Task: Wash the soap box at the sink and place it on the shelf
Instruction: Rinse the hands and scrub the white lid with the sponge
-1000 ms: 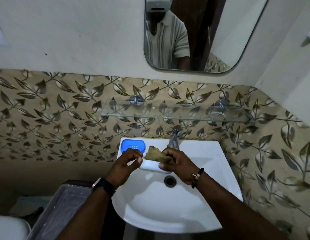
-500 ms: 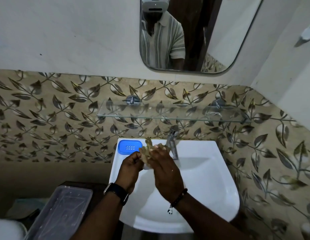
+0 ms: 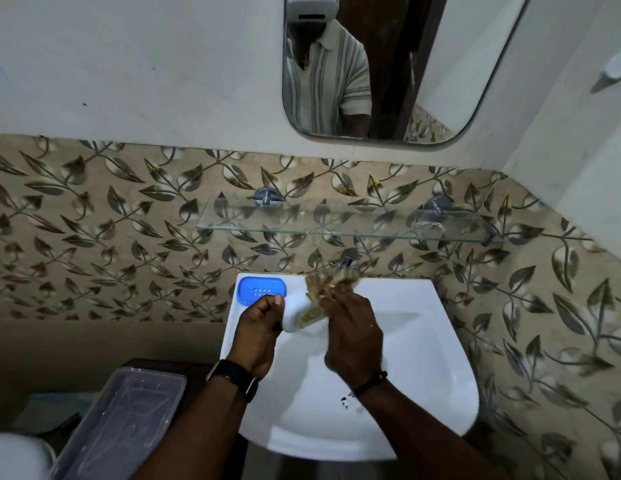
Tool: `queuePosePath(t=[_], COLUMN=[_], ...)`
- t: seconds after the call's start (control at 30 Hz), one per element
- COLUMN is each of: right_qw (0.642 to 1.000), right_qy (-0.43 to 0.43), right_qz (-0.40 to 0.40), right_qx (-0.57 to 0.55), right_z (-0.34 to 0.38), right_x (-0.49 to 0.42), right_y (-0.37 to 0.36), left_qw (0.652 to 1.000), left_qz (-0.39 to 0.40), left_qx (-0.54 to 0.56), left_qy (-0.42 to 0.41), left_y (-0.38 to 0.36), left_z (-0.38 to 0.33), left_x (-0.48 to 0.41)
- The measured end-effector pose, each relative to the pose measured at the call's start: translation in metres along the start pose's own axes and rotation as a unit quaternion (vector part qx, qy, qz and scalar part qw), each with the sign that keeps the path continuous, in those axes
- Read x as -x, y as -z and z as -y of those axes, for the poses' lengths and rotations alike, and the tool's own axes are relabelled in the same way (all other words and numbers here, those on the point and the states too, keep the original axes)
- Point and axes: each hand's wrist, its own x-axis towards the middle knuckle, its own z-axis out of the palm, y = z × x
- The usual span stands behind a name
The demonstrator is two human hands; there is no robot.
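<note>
Over the white sink (image 3: pixel 423 358), just in front of its back rim, the left hand (image 3: pixel 259 332) holds the white soap box (image 3: pixel 298 315), its fingers (image 3: pixel 272 301) wrapped round the box's left end and the thumb pressed on top; the box is tilted, its open side turned toward the right hand, with yellowish-green residue showing inside. The right hand (image 3: pixel 354 337) is closed on a ragged brownish scrubber (image 3: pixel 328 284), pressing it against the box's upper right edge; this hand is slightly blurred. Behind the scrubber, at the sink's back rim, stands the chrome tap (image 3: pixel 349 259), partly hidden by it. On the sink's back-left corner, just beside the left hand's fingertips, lies the blue soap-box tray (image 3: pixel 262 289) with a row of small holes. Above the sink, fixed to the leaf-patterned tiles, is the glass shelf (image 3: pixel 337 225) on two round metal mounts. Higher still hangs a mirror (image 3: pixel 440 64) reflecting a person in a striped shirt. Left of the sink and lower sits a clear plastic container (image 3: pixel 129 417). A dark watch (image 3: pixel 234 377) is on the left wrist, a thin beaded bracelet (image 3: pixel 369 382) on the right.
</note>
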Motion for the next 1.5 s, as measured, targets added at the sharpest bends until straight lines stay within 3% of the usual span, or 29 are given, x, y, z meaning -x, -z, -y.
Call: queuePosePath(t=[0.1, 0.2, 0.27, 0.33, 0.4, 0.47, 0.57, 0.67, 0.73, 0.8, 0.87, 0.93, 0.97, 1.03, 1.1, 1.13, 1.17, 1.27, 1.4, 1.5], right_qw=[0.995, 0.994, 0.999, 0.995, 0.967, 0.950, 0.968, 0.994, 0.994, 0.993, 0.980, 0.935, 0.892, 0.761, 0.618, 0.581, 0.567, 0.598, 0.696, 0.722], right_qy=[0.104, 0.105, 0.035, -0.090, -0.221, -0.274, -0.192, -0.007, 0.059, 0.017, -0.104, -0.265, -0.348, -0.485, -0.561, -0.569, -0.564, -0.525, -0.476, -0.466], right_qz=[-0.006, 0.011, 0.020, 0.016, -0.011, -0.039, -0.070, -0.044, -0.023, -0.025, -0.050, -0.093, -0.112, -0.123, -0.092, -0.081, -0.077, -0.096, -0.085, -0.092], right_qx=[-0.010, 0.012, 0.022, -0.051, -0.126, -0.144, -0.148, -0.102, -0.084, -0.111, -0.160, -0.218, -0.267, -0.413, -0.543, -0.577, -0.595, -0.598, -0.531, -0.504], right_z=[0.025, 0.023, 0.013, 0.006, 0.004, 0.005, 0.014, 0.019, 0.017, 0.016, 0.018, 0.020, 0.019, 0.017, 0.016, 0.016, 0.016, 0.013, 0.012, 0.008], right_x=[0.002, -0.008, -0.016, -0.020, -0.022, -0.021, -0.017, -0.014, -0.012, -0.012, -0.014, -0.021, -0.026, -0.031, -0.033, -0.034, -0.035, -0.043, -0.052, -0.051], right_y=[-0.008, -0.002, 0.004, 0.006, 0.003, 0.001, -0.003, -0.009, -0.014, -0.016, -0.016, -0.014, -0.013, -0.013, -0.012, -0.011, -0.009, -0.004, 0.001, 0.001], left_qw=[1.000, 1.000, 1.000, 0.999, 0.996, 0.992, 0.988, 0.985, 0.983, 0.982, 0.980, 0.979, 0.977, 0.975, 0.976, 0.977, 0.978, 0.989, 0.992, 0.992], left_qz=[0.017, 0.016, 0.015, 0.015, 0.009, -0.006, -0.018, -0.004, 0.011, 0.017, 0.015, 0.023, 0.029, 0.039, 0.043, 0.046, 0.053, 0.066, 0.100, 0.112], left_qx=[-0.003, 0.003, 0.021, 0.050, 0.090, 0.123, 0.150, 0.175, 0.184, 0.188, 0.196, 0.203, 0.207, 0.218, 0.213, 0.206, 0.198, 0.120, 0.004, -0.008], left_qy=[0.003, 0.000, -0.006, -0.008, -0.008, -0.005, -0.005, -0.003, -0.011, -0.016, -0.016, -0.027, -0.033, -0.037, -0.035, -0.032, -0.029, -0.051, -0.076, -0.055], left_y=[-0.009, -0.008, -0.008, -0.009, -0.009, -0.011, -0.019, -0.026, -0.028, -0.030, -0.031, -0.031, -0.031, -0.030, -0.029, -0.028, -0.027, -0.021, -0.013, -0.009], left_z=[0.002, -0.001, -0.004, -0.005, -0.002, 0.000, -0.001, -0.002, -0.002, -0.002, 0.001, 0.006, 0.008, 0.007, 0.006, 0.007, 0.007, 0.009, 0.007, 0.004], left_x=[0.003, 0.004, 0.006, 0.009, 0.011, 0.011, 0.011, 0.013, 0.012, 0.011, 0.011, 0.013, 0.014, 0.015, 0.014, 0.013, 0.013, 0.013, 0.013, 0.010])
